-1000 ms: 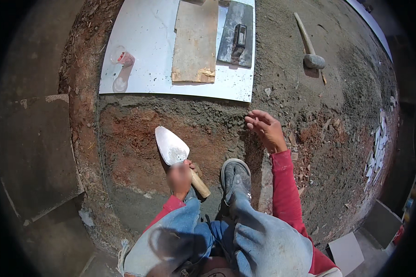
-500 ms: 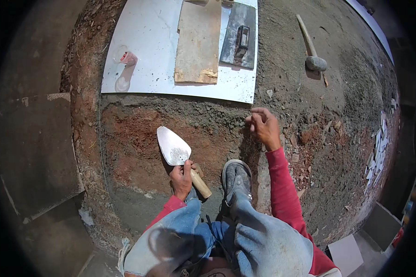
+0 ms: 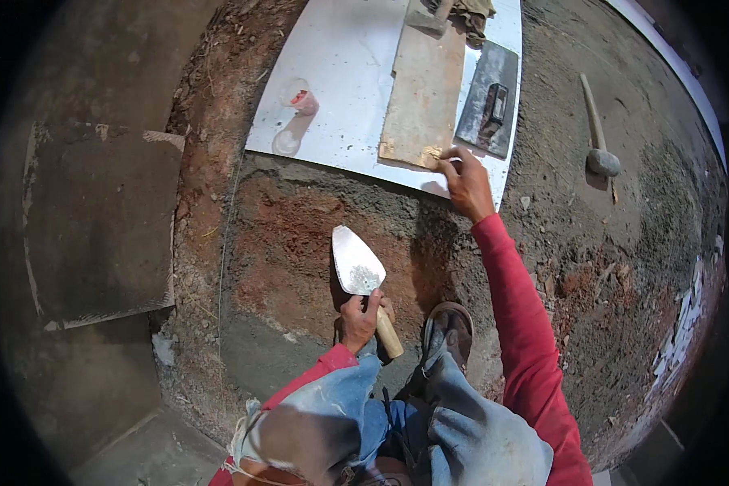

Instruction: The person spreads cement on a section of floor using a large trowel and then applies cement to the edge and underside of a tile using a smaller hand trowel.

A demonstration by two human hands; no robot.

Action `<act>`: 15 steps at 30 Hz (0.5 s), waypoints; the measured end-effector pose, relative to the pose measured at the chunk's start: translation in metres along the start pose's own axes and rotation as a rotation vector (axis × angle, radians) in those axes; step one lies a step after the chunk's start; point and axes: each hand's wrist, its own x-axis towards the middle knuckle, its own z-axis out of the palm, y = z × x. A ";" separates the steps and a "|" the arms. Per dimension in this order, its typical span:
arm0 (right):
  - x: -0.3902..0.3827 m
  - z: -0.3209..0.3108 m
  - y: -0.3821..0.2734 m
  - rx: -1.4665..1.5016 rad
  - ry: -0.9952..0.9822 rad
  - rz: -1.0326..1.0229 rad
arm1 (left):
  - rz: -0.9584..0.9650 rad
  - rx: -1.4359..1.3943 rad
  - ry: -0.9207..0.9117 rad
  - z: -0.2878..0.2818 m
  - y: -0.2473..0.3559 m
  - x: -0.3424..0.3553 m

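My left hand (image 3: pixel 358 322) is closed round the neck of a pointed trowel (image 3: pixel 356 261), its pale blade pointing away and its wooden handle angled toward me. My right hand (image 3: pixel 468 188) reaches forward, thumb and fingers pinched at the near right corner of a long wooden board (image 3: pixel 423 97). That board lies on a large white sheet (image 3: pixel 340 73) on the ground. Just right of the board rests a grey float (image 3: pixel 488 101) with a dark handle. Below the sheet, the reddish soil (image 3: pixel 292 235) is bare, with grey mortar along its edges.
A mallet (image 3: pixel 603 160) lies on the grey mortar bed at right. A clear cup with something red (image 3: pixel 303 102) sits on the sheet. Another trowel (image 3: pixel 426 20) and a cloth (image 3: pixel 474 14) are at the board's far end. A taut string (image 3: pixel 225 243) and a large dark slab (image 3: pixel 101 227) are at left.
My right hand has moved forward to the board's near corner. The left hand still holds the trowel. The view has shifted, so the scene sits further right, and looks dimmer.
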 end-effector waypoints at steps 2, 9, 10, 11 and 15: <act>0.011 0.023 -0.003 0.050 -0.079 -0.088 | -0.078 -0.064 -0.086 0.010 0.025 -0.001; 0.034 0.107 -0.069 -0.167 0.128 -0.445 | -0.118 -0.094 -0.033 -0.002 -0.003 -0.001; 0.028 0.107 -0.058 -0.162 0.207 -0.538 | -0.116 -0.070 -0.036 0.002 -0.001 -0.001; 0.012 0.106 -0.045 -0.194 0.190 -0.520 | -0.154 -0.178 -0.032 0.007 0.006 -0.003; -0.067 0.068 0.029 -0.634 0.188 -0.387 | -0.095 -0.055 -0.051 0.009 0.013 -0.003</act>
